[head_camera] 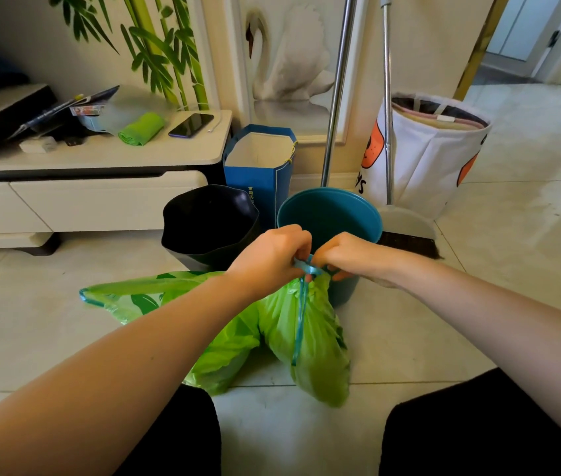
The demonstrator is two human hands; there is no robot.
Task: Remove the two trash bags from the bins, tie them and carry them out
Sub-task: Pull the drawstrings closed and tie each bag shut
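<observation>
Two green trash bags lie on the floor tiles in front of me. The right-hand bag (317,341) is gathered at its top, and a blue drawstring (301,314) hangs down its side. My left hand (272,257) and my right hand (344,255) both pinch that drawstring at the bag's neck, close together. The other green bag (141,297) sprawls to the left, its mouth loose, partly hidden under my left forearm. Behind the hands stand a black bin (208,225) and a teal bin (330,214), both without liners.
A blue paper bag (258,170) stands behind the bins. A broom (406,221) and a metal pole (337,97) lean on the wall beside a white laundry bag (433,156). A low cabinet (93,190) at left holds a phone (191,124) and a green roll (141,128). A doorway (526,39) opens at the back right.
</observation>
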